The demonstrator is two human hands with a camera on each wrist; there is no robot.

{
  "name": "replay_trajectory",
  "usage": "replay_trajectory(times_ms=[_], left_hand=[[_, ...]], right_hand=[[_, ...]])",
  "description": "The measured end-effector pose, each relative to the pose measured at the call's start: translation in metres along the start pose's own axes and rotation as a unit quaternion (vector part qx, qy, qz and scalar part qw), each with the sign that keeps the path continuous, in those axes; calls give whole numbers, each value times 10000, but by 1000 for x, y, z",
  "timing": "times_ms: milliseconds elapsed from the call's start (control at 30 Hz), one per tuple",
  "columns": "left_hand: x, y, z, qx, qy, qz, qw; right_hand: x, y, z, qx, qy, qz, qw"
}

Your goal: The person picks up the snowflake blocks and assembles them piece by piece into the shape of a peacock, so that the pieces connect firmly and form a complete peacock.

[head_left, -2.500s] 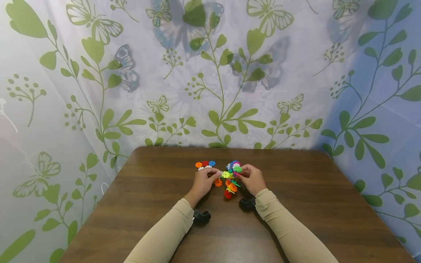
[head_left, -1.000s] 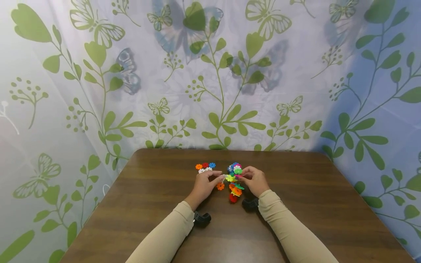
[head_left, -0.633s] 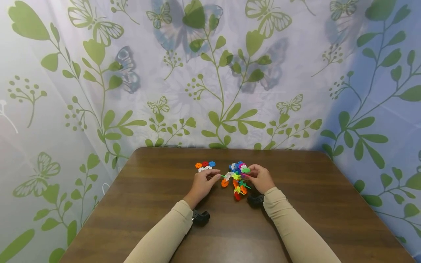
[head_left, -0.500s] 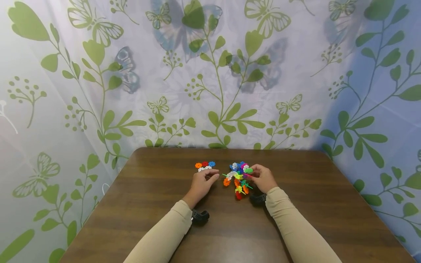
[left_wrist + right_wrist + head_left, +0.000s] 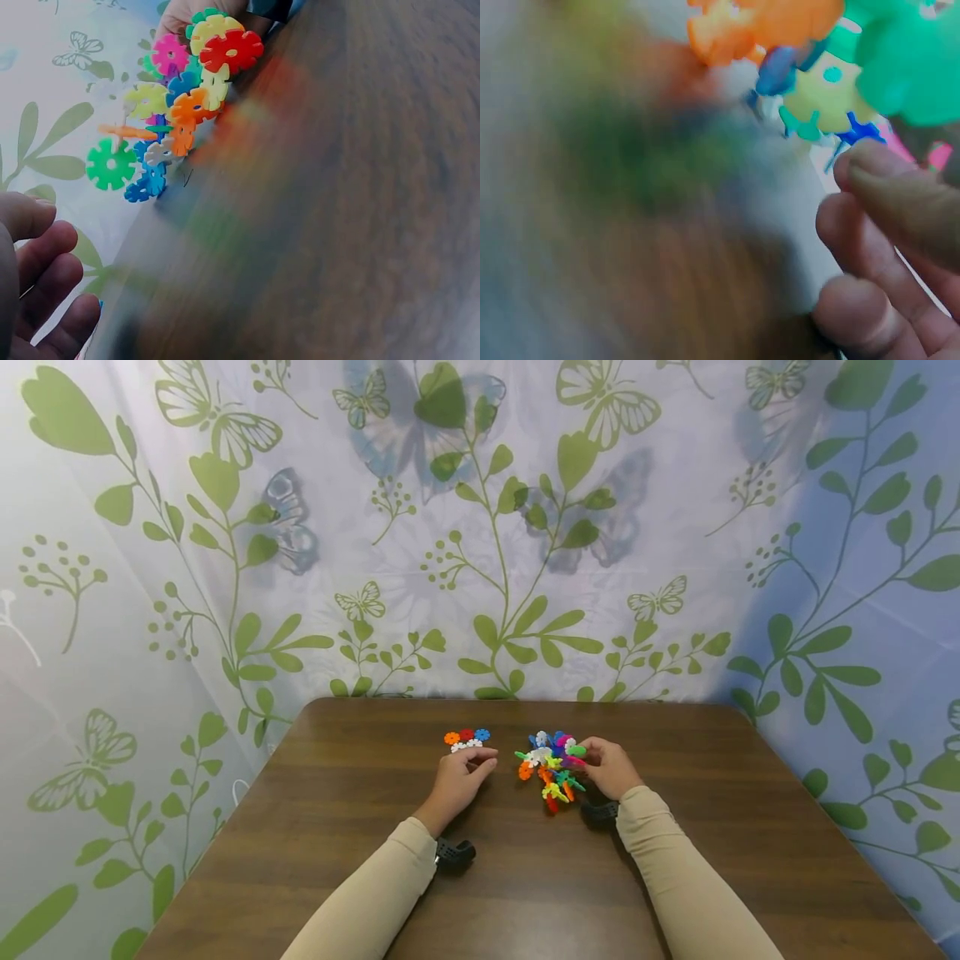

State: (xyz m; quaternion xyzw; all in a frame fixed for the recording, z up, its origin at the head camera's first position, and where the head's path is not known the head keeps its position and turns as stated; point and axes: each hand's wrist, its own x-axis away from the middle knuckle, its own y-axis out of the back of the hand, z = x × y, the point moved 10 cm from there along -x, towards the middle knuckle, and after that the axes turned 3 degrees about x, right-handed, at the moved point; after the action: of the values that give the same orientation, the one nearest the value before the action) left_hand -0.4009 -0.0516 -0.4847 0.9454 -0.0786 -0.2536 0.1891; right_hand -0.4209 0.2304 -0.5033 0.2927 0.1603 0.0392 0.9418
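An assembly of interlocking flower discs (image 5: 542, 757) in many colours stands over the middle of the table. My right hand (image 5: 613, 768) pinches a pink disc (image 5: 573, 762) at its right side between thumb and fingers. My left hand (image 5: 459, 778) is to the left of the assembly, apart from it, with relaxed fingers and nothing between them. In the left wrist view, a green disc (image 5: 111, 163) is the part of the assembly closest to the left fingertips. In the right wrist view, large green discs (image 5: 911, 60) partly hide the place where the right fingers hold on.
Loose flower discs lie just beyond my left hand: an orange one (image 5: 452, 738), a red one (image 5: 467, 735), a blue one (image 5: 482, 735) and some white ones (image 5: 467, 745). They rest on the brown wooden table (image 5: 360, 760). A patterned curtain (image 5: 420, 552) hangs behind the table.
The left hand has let go of the assembly's left side, where it was touching a disc. My right hand has moved to the right, carrying the assembly and turning it slightly.
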Motion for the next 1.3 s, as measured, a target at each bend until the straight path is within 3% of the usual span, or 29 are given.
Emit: replay_trajectory(times_ms=[233, 700, 1100, 1300], left_hand=[[-1, 0, 1, 55, 66, -3, 10000], [0, 1, -4, -28, -125, -39, 9999], [0, 4, 1, 32, 76, -36, 10000], [0, 15, 4, 23, 78, -233, 9997]], right_hand=[[4, 12, 1, 585, 50, 109, 9982], [1, 14, -9, 1060, -108, 558, 9927], [2, 14, -13, 931, -139, 924, 9913], [4, 15, -7, 852, -218, 949, 9916]])
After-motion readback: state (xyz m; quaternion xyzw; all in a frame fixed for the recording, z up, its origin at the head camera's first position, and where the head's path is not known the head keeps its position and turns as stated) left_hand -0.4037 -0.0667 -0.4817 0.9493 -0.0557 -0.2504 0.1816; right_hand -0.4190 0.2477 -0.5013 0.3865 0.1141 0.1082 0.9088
